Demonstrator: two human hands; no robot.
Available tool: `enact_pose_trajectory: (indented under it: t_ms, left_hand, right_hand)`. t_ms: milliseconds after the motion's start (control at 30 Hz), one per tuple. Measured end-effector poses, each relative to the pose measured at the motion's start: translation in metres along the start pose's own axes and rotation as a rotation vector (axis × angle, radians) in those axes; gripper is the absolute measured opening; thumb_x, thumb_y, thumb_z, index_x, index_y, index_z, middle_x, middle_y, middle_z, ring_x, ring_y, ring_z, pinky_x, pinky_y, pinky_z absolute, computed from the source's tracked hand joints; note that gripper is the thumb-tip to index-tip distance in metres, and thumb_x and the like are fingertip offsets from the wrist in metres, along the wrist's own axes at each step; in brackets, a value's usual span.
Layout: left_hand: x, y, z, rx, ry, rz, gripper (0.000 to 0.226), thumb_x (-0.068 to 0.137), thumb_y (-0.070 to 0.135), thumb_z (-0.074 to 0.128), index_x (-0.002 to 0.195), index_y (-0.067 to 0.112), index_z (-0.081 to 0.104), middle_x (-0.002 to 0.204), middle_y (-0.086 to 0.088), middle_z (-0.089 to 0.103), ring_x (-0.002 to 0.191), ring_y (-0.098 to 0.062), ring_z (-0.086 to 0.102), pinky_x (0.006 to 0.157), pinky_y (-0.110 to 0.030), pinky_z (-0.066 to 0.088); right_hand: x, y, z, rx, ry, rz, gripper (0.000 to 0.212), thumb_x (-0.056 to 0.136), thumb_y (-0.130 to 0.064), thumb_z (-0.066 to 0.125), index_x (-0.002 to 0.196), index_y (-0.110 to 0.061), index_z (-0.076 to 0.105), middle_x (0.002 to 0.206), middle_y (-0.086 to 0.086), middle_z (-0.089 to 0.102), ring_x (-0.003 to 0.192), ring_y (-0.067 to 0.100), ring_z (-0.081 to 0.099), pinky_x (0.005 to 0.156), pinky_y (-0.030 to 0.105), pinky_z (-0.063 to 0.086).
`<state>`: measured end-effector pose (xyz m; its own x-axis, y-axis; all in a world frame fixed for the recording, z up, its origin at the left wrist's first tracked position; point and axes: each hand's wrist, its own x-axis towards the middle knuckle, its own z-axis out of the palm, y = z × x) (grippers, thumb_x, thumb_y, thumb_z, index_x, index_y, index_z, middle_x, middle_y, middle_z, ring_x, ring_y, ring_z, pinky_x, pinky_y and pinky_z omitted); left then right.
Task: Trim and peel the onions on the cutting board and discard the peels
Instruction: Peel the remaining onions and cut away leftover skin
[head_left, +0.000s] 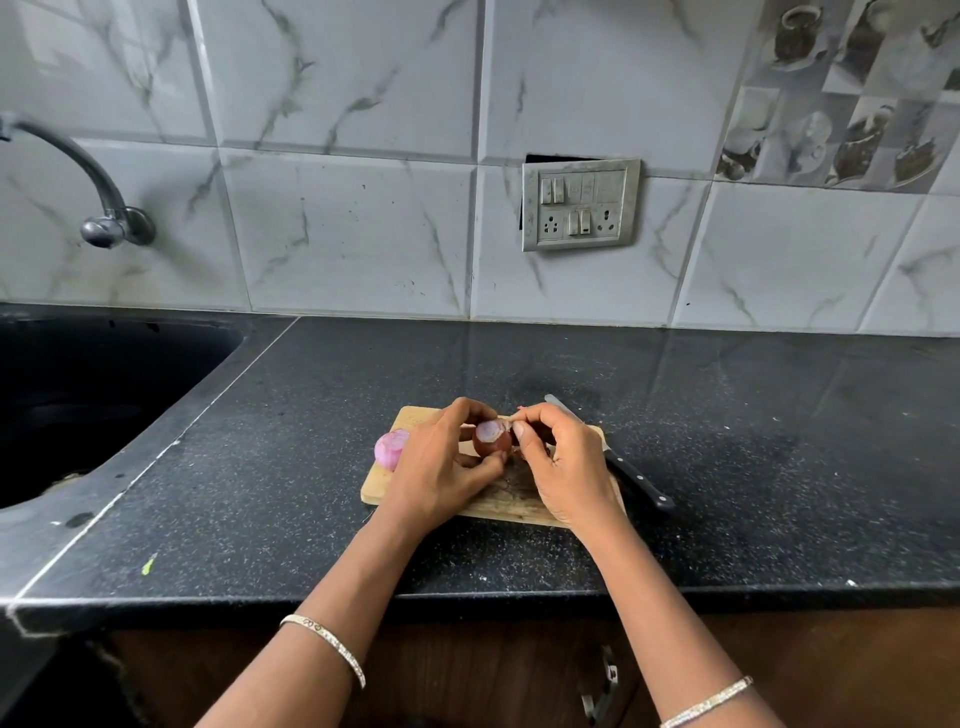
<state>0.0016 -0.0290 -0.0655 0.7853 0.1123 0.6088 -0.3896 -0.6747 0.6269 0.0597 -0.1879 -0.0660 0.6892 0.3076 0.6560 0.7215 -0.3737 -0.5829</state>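
Left hand (441, 462): fingers curled round a small red onion (492, 439), thumb on the near side, fingertips over the far side, firm hold. The onion is raised just above the middle of the cutting board (498, 506), cut end up showing pale purple flesh, dark red-brown skin on its lower half. Right hand (563, 467): thumb and forefinger pinched together on a strip of peel (511, 418) at the onion's upper right edge, the other fingers curled loosely; whether the strip is free of the onion cannot be told. A second onion (390, 448), fully peeled and pale pink-purple, sits at the board's left edge, just beside the left hand. Knife (623, 467), black handle, lies along the board's right edge, blade toward the far corner and partly hidden behind the right hand, handle reaching off the near right corner onto the counter (727, 441). The board is wooden and lies on the black speckled counter, nearer its front edge than the wall. Sink (78, 405) is set into the counter's left end; the basin is dark and its contents cannot be made out. Tap (98, 192) on the tiled wall above it. Switch plate (581, 204) on the wall behind the board. A small green scrap (149, 564) lies near the counter's front left corner. A bangle on each wrist.
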Motion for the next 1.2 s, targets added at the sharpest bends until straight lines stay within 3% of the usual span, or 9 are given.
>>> enact_pose_trajectory:
  t_ms: [167,300,500,700,900,1200]
  left_hand:
    - [0.0,-0.001,-0.002,0.024,0.007,0.018,0.023,0.087,0.021,0.075,0.106,0.016,0.064,0.102,0.011,0.071,0.098,-0.003,0.068,0.087,-0.028,0.055]
    - [0.0,-0.002,-0.003,0.04,-0.004,0.064,0.028,0.085,0.023,0.072,0.109,0.014,0.063,0.104,0.007,0.072,0.098,-0.006,0.068,0.087,-0.027,0.054]
    - [0.0,-0.006,-0.002,0.054,-0.025,0.039,0.041,0.073,0.016,0.08,0.109,0.015,0.06,0.102,0.009,0.071,0.096,-0.007,0.067,0.085,-0.019,0.051]
    - [0.001,-0.008,-0.002,0.05,-0.019,0.013,0.046,0.072,0.017,0.086,0.113,0.014,0.064,0.103,0.011,0.072,0.098,-0.003,0.067,0.088,-0.019,0.05]
    - [0.0,-0.005,-0.006,0.031,-0.006,0.019,0.037,0.07,0.015,0.085,0.103,0.018,0.067,0.097,0.014,0.072,0.092,-0.001,0.067,0.083,-0.013,0.048]
    - [0.001,-0.008,-0.007,-0.091,-0.065,-0.065,0.038,0.071,0.013,0.084,0.104,0.017,0.066,0.1,0.01,0.074,0.095,-0.003,0.069,0.089,-0.033,0.057]
  right_hand:
    - [0.0,-0.001,0.001,-0.019,0.009,-0.022,0.006,0.096,-0.012,0.065,0.095,-0.012,0.071,0.091,-0.003,0.071,0.085,0.016,0.066,0.087,0.002,0.036]
    - [-0.002,-0.005,-0.003,0.036,-0.014,0.024,0.015,0.09,-0.007,0.067,0.099,-0.015,0.075,0.096,-0.008,0.074,0.089,0.004,0.068,0.079,0.014,0.052]
    - [-0.002,-0.007,-0.005,0.113,-0.026,0.09,0.021,0.085,-0.005,0.075,0.101,-0.018,0.081,0.097,-0.01,0.077,0.089,0.003,0.071,0.079,0.023,0.058]
    - [-0.004,-0.009,-0.006,0.165,-0.01,0.097,0.016,0.086,-0.007,0.078,0.098,-0.015,0.082,0.093,-0.009,0.078,0.089,0.001,0.071,0.078,0.016,0.055]
    - [-0.004,-0.009,-0.005,0.21,-0.005,0.061,0.014,0.082,-0.006,0.081,0.094,-0.013,0.082,0.091,-0.006,0.078,0.087,0.005,0.072,0.076,0.014,0.054]
    - [-0.005,-0.007,-0.003,0.195,0.008,0.048,0.012,0.082,-0.004,0.081,0.091,-0.013,0.082,0.089,-0.005,0.078,0.085,0.007,0.072,0.076,0.013,0.053]
